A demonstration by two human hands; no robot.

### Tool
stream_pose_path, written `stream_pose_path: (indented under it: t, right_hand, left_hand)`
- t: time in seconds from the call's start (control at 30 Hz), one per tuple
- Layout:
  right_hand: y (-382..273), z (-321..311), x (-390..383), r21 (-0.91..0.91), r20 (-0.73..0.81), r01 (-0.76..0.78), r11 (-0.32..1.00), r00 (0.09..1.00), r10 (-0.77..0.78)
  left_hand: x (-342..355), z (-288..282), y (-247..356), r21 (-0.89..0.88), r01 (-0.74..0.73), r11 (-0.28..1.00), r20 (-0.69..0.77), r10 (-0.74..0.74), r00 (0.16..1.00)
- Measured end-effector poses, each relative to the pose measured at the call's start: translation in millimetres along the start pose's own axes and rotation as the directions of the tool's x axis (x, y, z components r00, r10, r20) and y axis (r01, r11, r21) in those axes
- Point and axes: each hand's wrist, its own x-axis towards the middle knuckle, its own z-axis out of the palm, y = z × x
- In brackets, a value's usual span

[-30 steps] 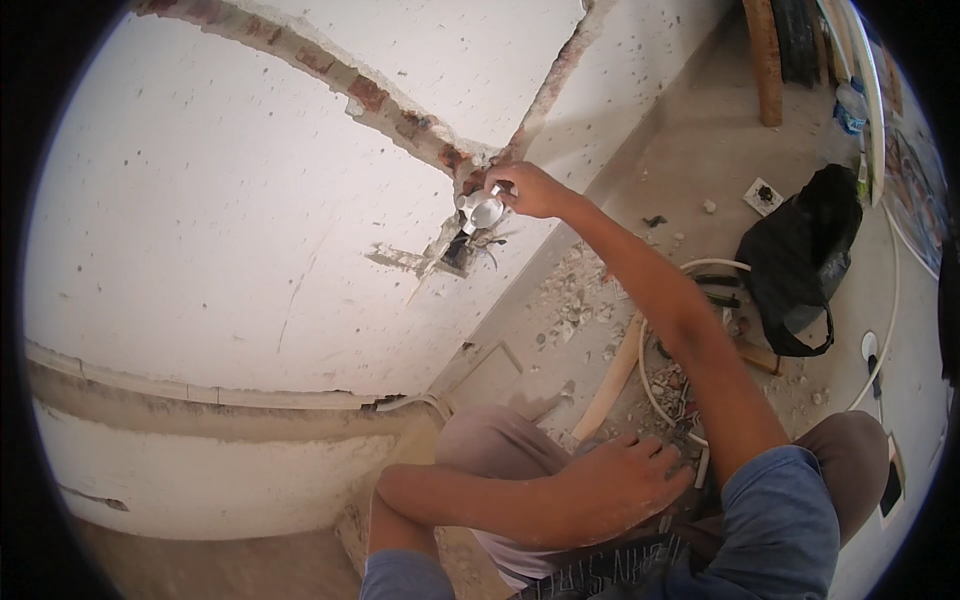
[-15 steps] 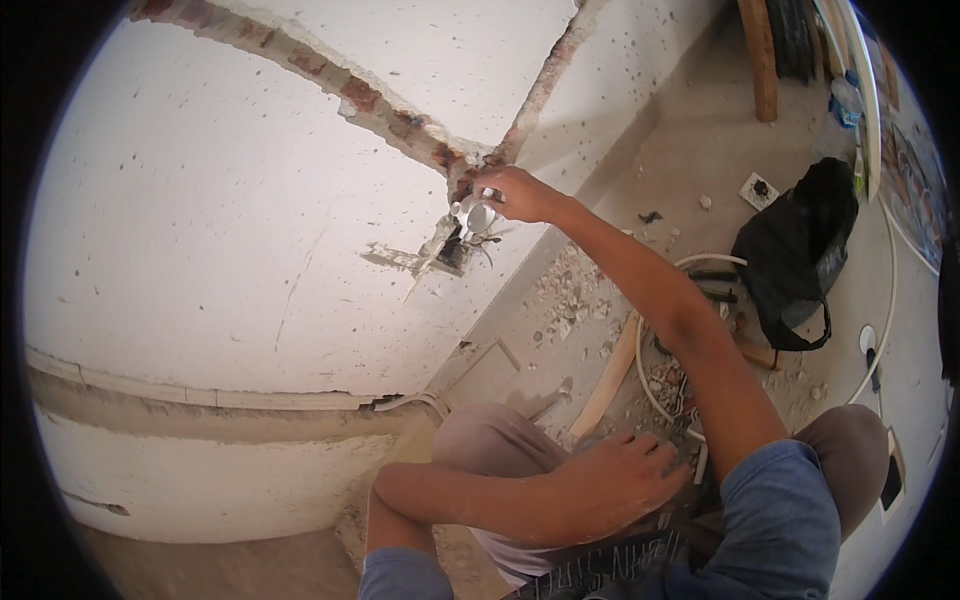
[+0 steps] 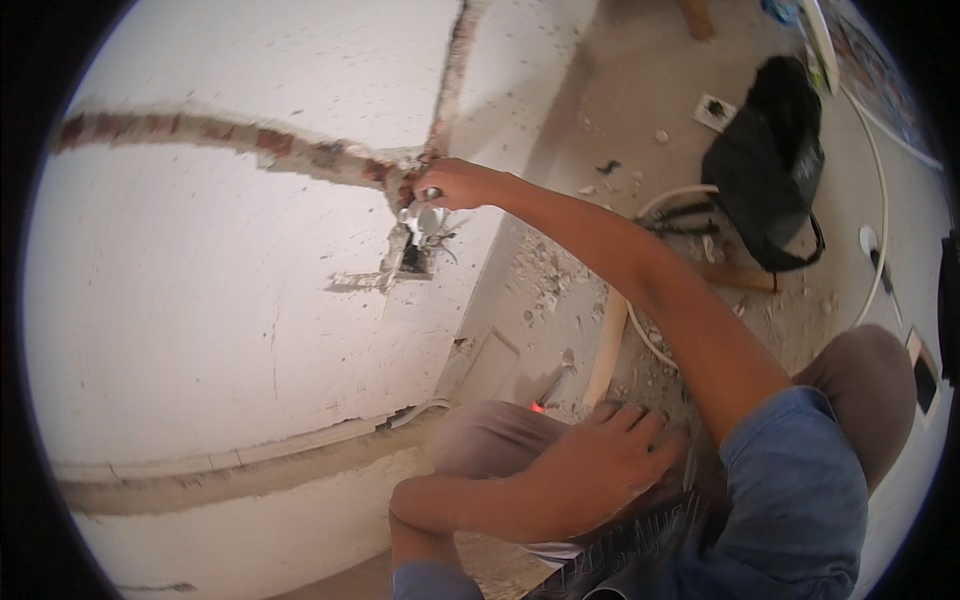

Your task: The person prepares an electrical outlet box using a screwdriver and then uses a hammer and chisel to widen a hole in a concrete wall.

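Observation:
My right hand (image 3: 455,187) reaches to the wall where two cut channels meet. Its fingers are curled at a white round plastic fitting (image 3: 430,218), with a small pale tube-like end showing by the fingertips. Just below lies a ragged hole (image 3: 412,258) in the plaster, with thin wires (image 3: 445,238) beside it. Bare brick and mortar show in the wall channel (image 3: 270,142). My left hand (image 3: 600,465) lies over my lap, palm down, fingers apart, with nothing visible in it.
Rubble (image 3: 550,270) litters the floor along the wall. A black bag (image 3: 765,165), a white cable (image 3: 882,190), a wooden piece (image 3: 606,350) and a white square plate (image 3: 714,112) lie to the right. A pale conduit (image 3: 300,440) runs along the lower wall.
The view has tilted, so wall and floor sit differently in the picture. My right hand stays at the channel junction with the white fitting. A red spot now shows beside my knee.

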Motion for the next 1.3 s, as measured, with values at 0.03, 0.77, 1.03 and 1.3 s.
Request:
stream_pose_path:
  t: [0.03, 0.77, 1.03, 1.3]
  right_hand:
    - [4.6, -2.3, 0.9, 0.013, 0.014, 0.023, 1.000, 1.000, -0.023]
    - [-14.7, 12.8, -13.7, -0.027, -0.082, -0.146, 0.989, 0.986, 0.144]
    - [-20.2, 17.3, -17.4, -0.026, -0.141, -0.190, 0.982, 0.973, 0.184]
    - [-18.6, 17.2, -20.9, 0.004, -0.145, -0.206, 0.979, 0.968, 0.204]
  left_hand:
    - [0.6, -3.0, 0.7, 0.003, -0.004, 1.000, 0.011, 0.004, 1.000]
    - [13.8, 0.2, -2.9, 0.001, -0.025, 1.000, 0.023, 0.025, 0.999]
    - [13.1, 4.2, -3.5, 0.068, -0.045, 0.997, 0.075, 0.040, 0.996]
    - [10.6, 6.4, -4.3, 0.051, -0.034, 0.998, 0.058, 0.031, 0.998]
